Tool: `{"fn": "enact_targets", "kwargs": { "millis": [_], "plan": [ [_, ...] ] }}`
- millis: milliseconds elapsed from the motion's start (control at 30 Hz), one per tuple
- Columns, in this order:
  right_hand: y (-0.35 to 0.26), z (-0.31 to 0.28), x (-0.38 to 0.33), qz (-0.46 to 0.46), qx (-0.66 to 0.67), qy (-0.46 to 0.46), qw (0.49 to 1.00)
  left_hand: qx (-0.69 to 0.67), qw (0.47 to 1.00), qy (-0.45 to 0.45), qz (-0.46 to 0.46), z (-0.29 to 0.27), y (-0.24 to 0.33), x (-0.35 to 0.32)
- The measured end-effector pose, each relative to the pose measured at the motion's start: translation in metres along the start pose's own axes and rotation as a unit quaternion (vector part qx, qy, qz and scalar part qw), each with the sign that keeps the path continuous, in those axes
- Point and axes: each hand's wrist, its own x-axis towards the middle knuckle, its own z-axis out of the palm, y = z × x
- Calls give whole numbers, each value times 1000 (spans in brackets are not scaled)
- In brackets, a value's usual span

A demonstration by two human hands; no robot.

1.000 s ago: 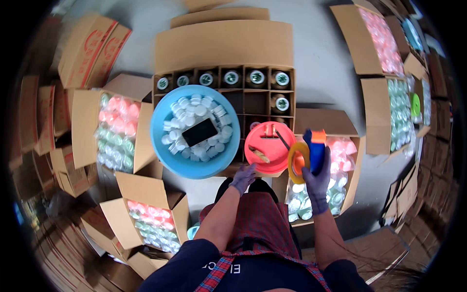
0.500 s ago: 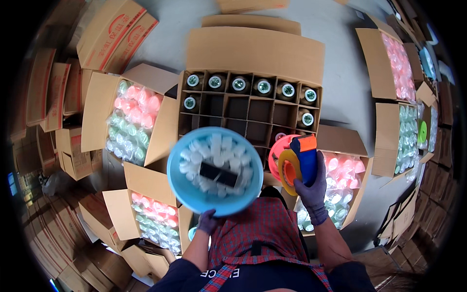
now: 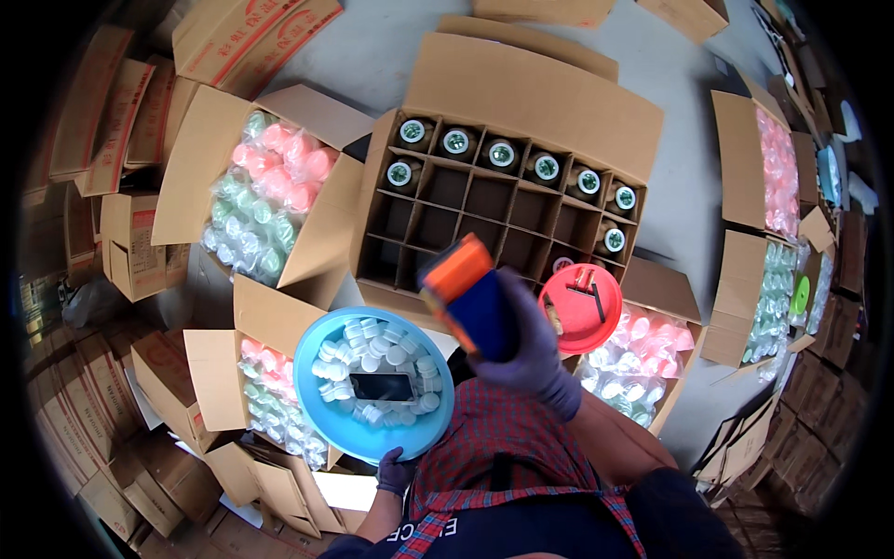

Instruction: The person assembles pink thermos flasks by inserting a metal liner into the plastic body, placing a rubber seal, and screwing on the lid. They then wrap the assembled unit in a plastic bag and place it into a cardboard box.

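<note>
My right hand [image 3: 538, 349], in a purple-grey glove, is wrapped round a blue and orange tape dispenser [image 3: 475, 300], held up before the near side of a divided carton [image 3: 535, 88]. My gloved left hand [image 3: 395, 472] grips the near rim of a blue basin [image 3: 308, 407]. Many white caps [image 3: 368, 341] lie in the basin, with a dark phone [image 3: 383, 387] on top. Jars [image 3: 501, 154] with white rims and green tops stand in the carton's far row and some side cells.
A red round tray [image 3: 596, 328] with small tools stands right of the dispenser. Open boxes of bagged pink, green and clear cups [image 3: 270, 191] flank the carton on both sides. Stacked flat cartons [image 3: 102, 102] line the left, and more boxes [image 3: 740, 140] stand at the right.
My right hand has swung the tape dispenser leftward, away from the red tray. The basin, with my left hand on it, has gone down and left. The view has turned slightly.
</note>
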Motion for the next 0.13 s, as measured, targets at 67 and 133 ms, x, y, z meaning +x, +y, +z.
{"fn": "enact_targets", "kwargs": {
  "millis": [67, 133],
  "plan": [
    [-7, 3, -13, 20, -9, -91, 996, 8, 1000, -16, -8, 0, -3, 2],
    [-1, 3, -40, 64, -16, -177, 982, 47, 998, -30, -4, -24, -4, 12]
  ]
}}
